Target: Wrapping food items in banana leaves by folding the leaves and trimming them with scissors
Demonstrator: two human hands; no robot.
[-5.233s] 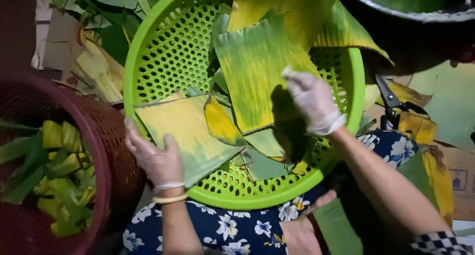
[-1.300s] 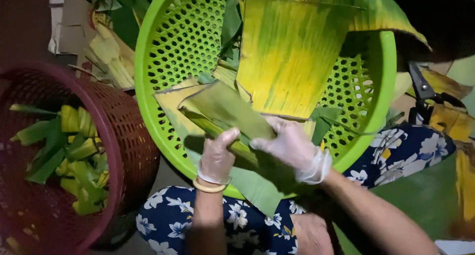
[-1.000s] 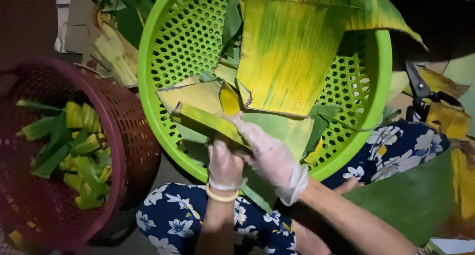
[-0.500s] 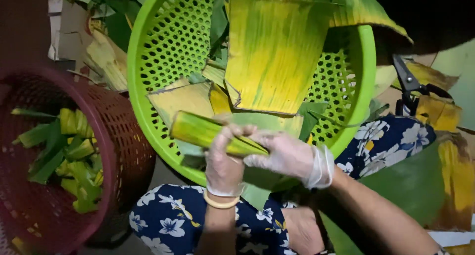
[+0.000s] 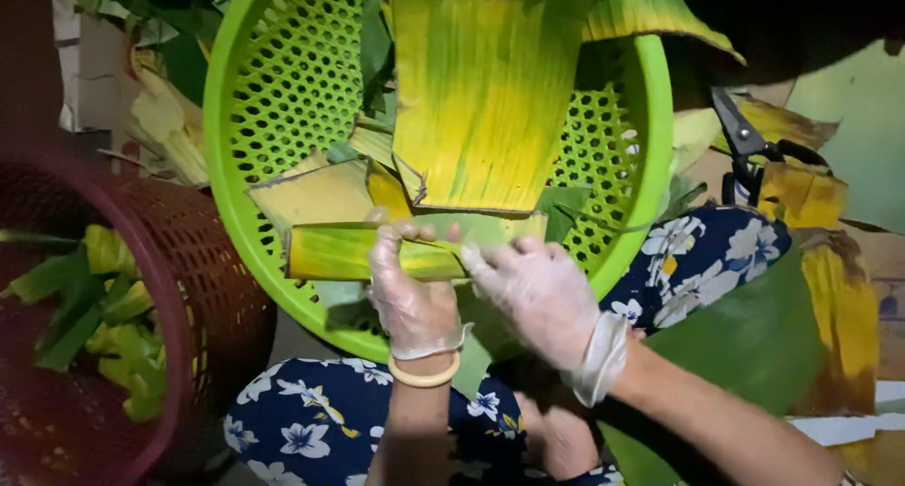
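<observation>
A folded yellow-green leaf strip [image 5: 330, 251] lies level across the lower part of a bright green perforated basket [image 5: 283, 99]. My left hand [image 5: 410, 293], in a thin clear glove with a pale bangle at the wrist, grips the strip near its middle. My right hand [image 5: 537, 293], also gloved, holds the strip's right end, fingers curled on it. Several larger leaf pieces rest in the basket, the biggest one [image 5: 481, 99] standing just above my hands.
A dark red woven basket [image 5: 203, 288] at the left holds several folded green-yellow leaf pieces [image 5: 104, 307]. Black scissors [image 5: 745, 147] lie at the right among loose leaves. A big green leaf [image 5: 754, 345] covers my floral-clothed lap.
Both hands picked a leaf from the basket and folded it into a narrow strip. The strip turned from tilted to level, held in both hands.
</observation>
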